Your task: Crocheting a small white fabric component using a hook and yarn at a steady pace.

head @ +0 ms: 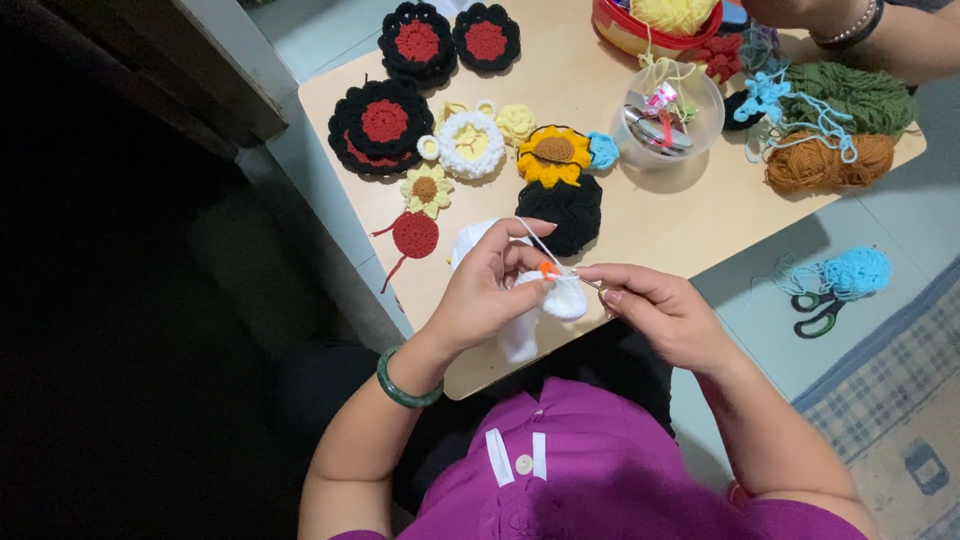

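My left hand pinches a small white crochet piece with an orange marker at its top, and white yarn runs up over my fingers. My right hand grips a thin crochet hook whose tip meets the white piece. Both hands hover over the near edge of a low wooden table. A green bangle circles my left wrist. More white crochet work lies under my left hand, mostly hidden.
On the table lie black-and-red crochet rounds, a sunflower piece, a black piece, a clear bowl, and green and brown yarn. Blue yarn with scissors sits on the floor. Another person's arm rests at the top right.
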